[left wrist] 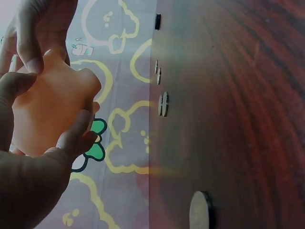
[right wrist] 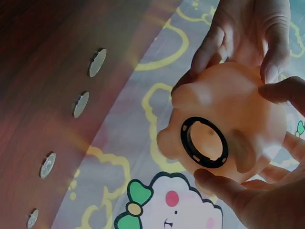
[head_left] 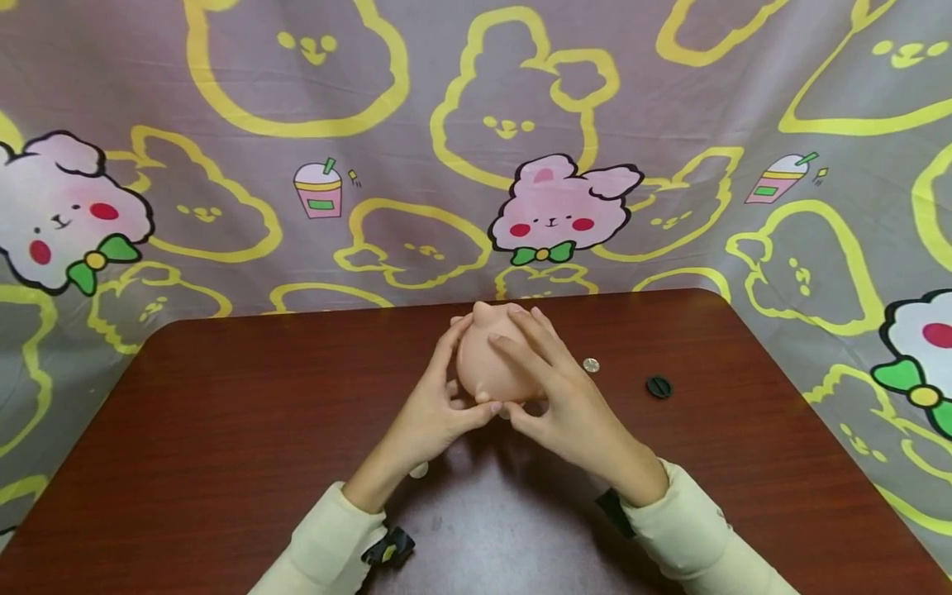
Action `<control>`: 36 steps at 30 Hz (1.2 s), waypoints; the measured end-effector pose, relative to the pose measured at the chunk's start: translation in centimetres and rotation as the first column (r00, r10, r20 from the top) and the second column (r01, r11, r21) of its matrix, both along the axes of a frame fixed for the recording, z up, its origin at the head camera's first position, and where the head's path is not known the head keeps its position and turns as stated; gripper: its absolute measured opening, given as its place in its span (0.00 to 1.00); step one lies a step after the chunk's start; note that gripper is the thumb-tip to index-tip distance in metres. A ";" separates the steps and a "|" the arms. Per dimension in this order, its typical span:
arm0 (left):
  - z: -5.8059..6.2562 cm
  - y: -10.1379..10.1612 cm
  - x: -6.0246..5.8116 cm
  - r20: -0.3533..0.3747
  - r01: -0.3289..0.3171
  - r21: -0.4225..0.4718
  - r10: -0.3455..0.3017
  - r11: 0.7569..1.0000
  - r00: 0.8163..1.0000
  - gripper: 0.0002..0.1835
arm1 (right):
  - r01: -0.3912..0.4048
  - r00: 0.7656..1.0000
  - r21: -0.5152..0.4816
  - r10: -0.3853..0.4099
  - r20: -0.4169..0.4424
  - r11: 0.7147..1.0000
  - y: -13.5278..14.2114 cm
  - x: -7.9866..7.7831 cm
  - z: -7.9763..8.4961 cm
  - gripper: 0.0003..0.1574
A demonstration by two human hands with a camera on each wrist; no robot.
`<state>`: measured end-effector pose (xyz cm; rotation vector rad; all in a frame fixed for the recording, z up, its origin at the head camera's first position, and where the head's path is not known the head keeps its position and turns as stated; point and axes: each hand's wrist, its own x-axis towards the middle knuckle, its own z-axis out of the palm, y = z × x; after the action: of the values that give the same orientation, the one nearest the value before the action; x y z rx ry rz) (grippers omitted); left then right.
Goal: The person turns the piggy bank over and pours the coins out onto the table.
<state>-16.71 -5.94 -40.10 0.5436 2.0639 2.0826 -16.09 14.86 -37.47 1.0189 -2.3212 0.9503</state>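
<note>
Between both hands is a pale peach piggy bank (head_left: 491, 364), lifted off the table and tilted. My left hand (head_left: 439, 405) grips its left side, thumb at the near lower edge. Around the right side curl the fingers of my right hand (head_left: 568, 401), its thumb close to the left thumb. A black ring (right wrist: 185, 138) rims the open round hole in the bank's underside, seen in the right wrist view. To the right on the table lies a black slotted plug (head_left: 659, 387). Coins (right wrist: 97, 62) are scattered on the table around and below the bank.
One silver coin (head_left: 591, 364) lies right of the hands, another coin (head_left: 419, 470) near the left wrist. The dark red-brown table (head_left: 260, 430) ends at a patterned curtain (head_left: 416, 165) behind and at the sides.
</note>
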 end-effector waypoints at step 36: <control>1.7 0.4 -0.2 -0.235 -0.211 -0.172 0.168 0.962 0.957 0.40 | 0.311 0.487 -0.492 0.308 0.817 0.813 0.9 -1.0 -0.2 0.36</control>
<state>-16.87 -5.53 -38.39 0.5864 2.5062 1.9596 -17.09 15.73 -37.67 0.1936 -2.3460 2.4786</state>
